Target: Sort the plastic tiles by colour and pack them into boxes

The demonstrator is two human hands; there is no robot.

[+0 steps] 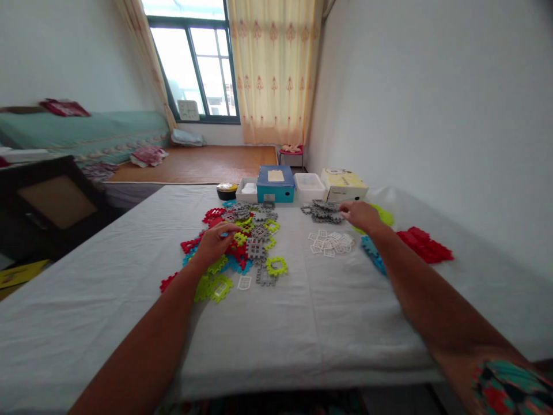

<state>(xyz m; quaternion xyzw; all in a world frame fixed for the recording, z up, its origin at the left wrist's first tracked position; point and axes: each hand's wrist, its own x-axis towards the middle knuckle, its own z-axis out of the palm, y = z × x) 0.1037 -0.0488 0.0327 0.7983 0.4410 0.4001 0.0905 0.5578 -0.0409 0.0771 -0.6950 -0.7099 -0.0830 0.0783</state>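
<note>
A mixed heap of plastic interlocking tiles (pixel 248 239) in red, grey, lime and blue lies in the middle of a white-covered table (pixel 302 311). My left hand (pixel 216 242) rests on its left side, fingers curled over a piece I cannot make out. My right hand (pixel 360 214) reaches to a sorted pile of grey tiles (pixel 322 212), fingers pinched at its right edge. Small white tiles (pixel 332 243) lie in a group just in front of that hand. Sorted piles of lime tiles (pixel 383 216), blue tiles (pixel 372 251) and red tiles (pixel 424 244) lie to the right.
At the table's far edge stand a blue box (pixel 275 184), a clear plastic tub (pixel 308 187), a yellow-and-white carton (pixel 344 184), a small white container (pixel 246 190) and a round tin (pixel 227 190). A wall runs along the right. A bed and dark chair are at left.
</note>
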